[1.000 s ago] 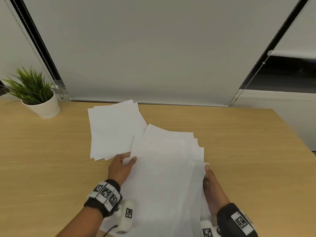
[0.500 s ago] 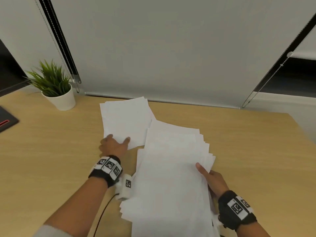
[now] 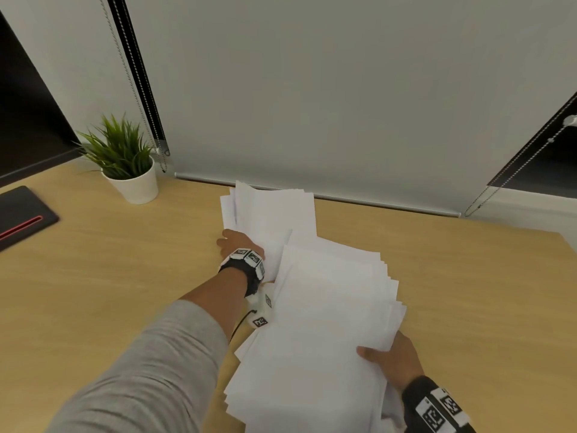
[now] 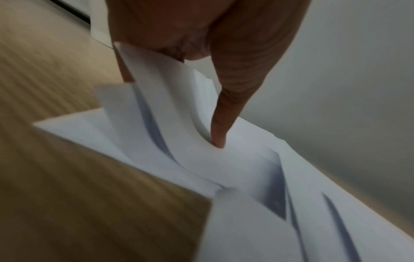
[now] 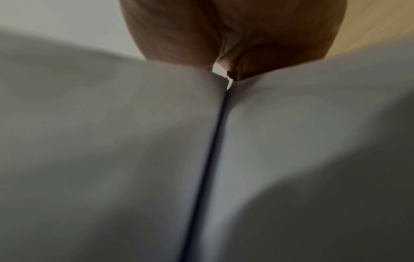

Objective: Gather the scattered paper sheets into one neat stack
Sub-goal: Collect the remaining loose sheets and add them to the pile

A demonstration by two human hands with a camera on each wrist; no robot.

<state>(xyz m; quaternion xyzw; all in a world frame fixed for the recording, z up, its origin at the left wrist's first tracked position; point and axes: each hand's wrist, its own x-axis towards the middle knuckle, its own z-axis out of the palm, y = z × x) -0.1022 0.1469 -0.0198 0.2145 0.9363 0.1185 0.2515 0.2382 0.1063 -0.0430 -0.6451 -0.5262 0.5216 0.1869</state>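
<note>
A small pile of white sheets point(image 3: 274, 214) lies at the back of the wooden desk point(image 3: 93, 276), its near-left part curling up. My left hand point(image 3: 239, 242) grips that pile at its near-left edge. In the left wrist view the thumb point(image 4: 226, 106) presses on top of the bent sheets point(image 4: 170, 109), and the other fingers are hidden under them. A large loose stack point(image 3: 327, 323) with fanned, uneven edges lies nearer me and overlaps the far pile. My right hand point(image 3: 390, 359) holds its right edge, thumb on top. Paper point(image 5: 134, 141) fills the right wrist view.
A potted plant point(image 3: 131, 170) in a white pot stands at the back left. A black pad with a red stripe point(image 3: 22, 217) lies at the far left. The blind's bottom rail point(image 3: 374, 204) runs along the desk's back edge, just behind the far pile.
My left hand left the big stack, reached to the far pile and took hold of its edge, which now lifts. My right hand slid back along the stack's right edge.
</note>
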